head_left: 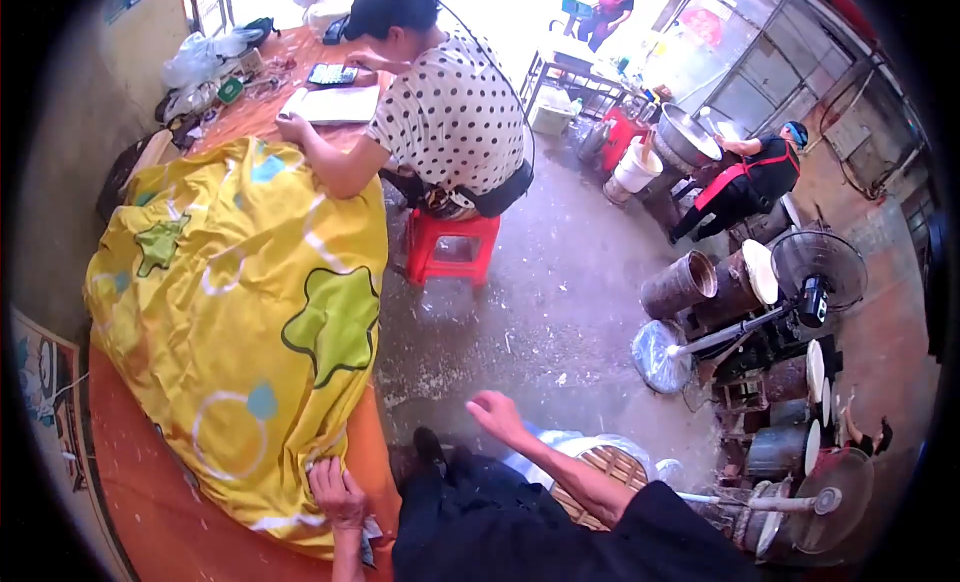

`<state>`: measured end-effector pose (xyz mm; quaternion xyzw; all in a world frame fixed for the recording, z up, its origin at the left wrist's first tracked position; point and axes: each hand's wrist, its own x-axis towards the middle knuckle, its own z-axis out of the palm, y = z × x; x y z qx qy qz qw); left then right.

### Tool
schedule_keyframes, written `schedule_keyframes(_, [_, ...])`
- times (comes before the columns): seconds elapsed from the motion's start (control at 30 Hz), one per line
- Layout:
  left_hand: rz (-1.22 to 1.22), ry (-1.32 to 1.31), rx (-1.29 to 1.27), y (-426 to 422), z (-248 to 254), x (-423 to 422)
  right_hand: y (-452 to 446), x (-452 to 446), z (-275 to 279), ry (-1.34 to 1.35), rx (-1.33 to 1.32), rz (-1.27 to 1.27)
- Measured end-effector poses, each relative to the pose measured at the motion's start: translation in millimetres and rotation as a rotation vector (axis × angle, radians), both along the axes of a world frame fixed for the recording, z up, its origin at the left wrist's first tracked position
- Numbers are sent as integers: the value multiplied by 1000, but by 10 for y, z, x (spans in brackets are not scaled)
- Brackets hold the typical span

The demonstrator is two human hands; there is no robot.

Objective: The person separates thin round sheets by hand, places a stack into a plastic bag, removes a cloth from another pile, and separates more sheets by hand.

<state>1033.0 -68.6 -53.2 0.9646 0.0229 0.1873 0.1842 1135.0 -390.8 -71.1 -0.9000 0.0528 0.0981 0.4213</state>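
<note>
A left hand lies at the near edge of a yellow cloth, its fingers slightly bent and touching the fabric; whether they pinch it cannot be told. The right hand hangs in the air over the floor, loosely open with curved fingers and holding nothing, well apart from the cloth. The soft, rumpled cloth spreads in a broad heap over an orange counter, its folds crossed by pale rings, bluish drops and dark-outlined green stars. Beyond it, a person in a black-dotted white top sits on a red plastic stool, one forearm beside the cloth and an open, pale-paged book before them, a dark calculator just beside it. Under the right forearm sits a round, slatted woven tray, brown and coarse in texture.
</note>
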Motion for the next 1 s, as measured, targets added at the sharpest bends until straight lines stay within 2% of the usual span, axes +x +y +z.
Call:
schedule_keyframes(0.07, [-2,14,-5,20,-19,2,316,513,54,-71,18,62])
schedule_keyframes(0.2, [28,-2,29,-34,11,60,817,1425,180,38,259,68])
schedule_keyframes(0.3, [58,-23,41,-40,-23,43,991,2172,100,-73,217,54])
schedule_keyframes(0.47, [157,-7,92,-105,-5,110,1121,3262,-480,62,187,64])
schedule_keyframes(0.5, [184,9,78,-128,-1,124,1129,3337,-495,146,266,86])
schedule_keyframes(0.6, [246,8,54,-178,17,203,1170,3354,-84,366,525,60])
schedule_keyframes(0.63, [278,2,49,-201,13,232,1167,3412,-102,387,523,84])
schedule_keyframes(0.7, [351,4,49,-278,27,282,1164,3554,-115,693,681,96])
schedule_keyframes(0.8, [418,-5,38,-327,100,383,1262,3625,-211,620,653,60])
schedule_keyframes(0.9, [429,18,-35,-298,109,369,1241,3690,-190,477,559,145])
schedule_keyframes(0.93, [430,-12,-27,-288,142,389,1277,3636,-79,390,627,94])
schedule_keyframes(1.0, [436,2,-120,-244,155,356,1265,3631,233,425,636,131])
